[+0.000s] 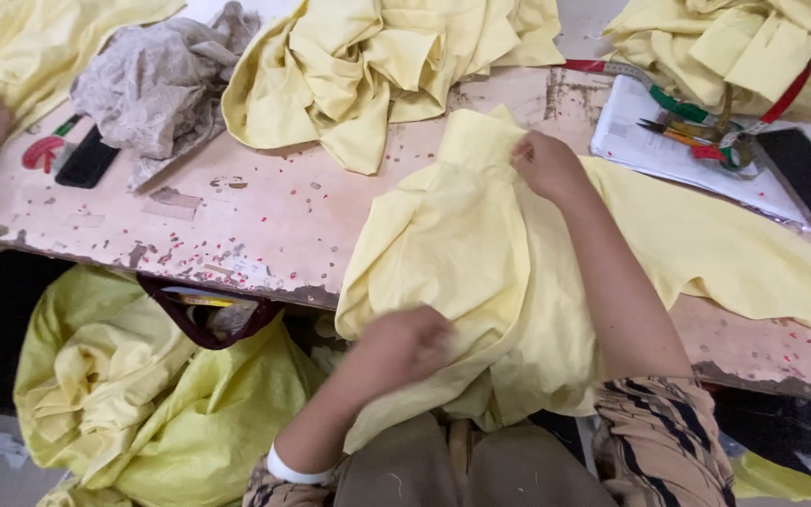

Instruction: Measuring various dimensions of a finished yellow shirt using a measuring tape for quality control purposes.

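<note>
Both hands' grip (544,164) on yellow garment (462,244)

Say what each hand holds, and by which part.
Both grip the yellow cloth: right hand pinches its top edge on the table, left hand clutches its lower edge.

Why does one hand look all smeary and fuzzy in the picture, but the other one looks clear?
In the head view, the left hand is smeared by motion blur near the table's edge, so its fingers can't be made out; the right hand looks sharper, pinching the yellow cloth. The light is soft and even, with no strong glare or hard shadows.
</note>
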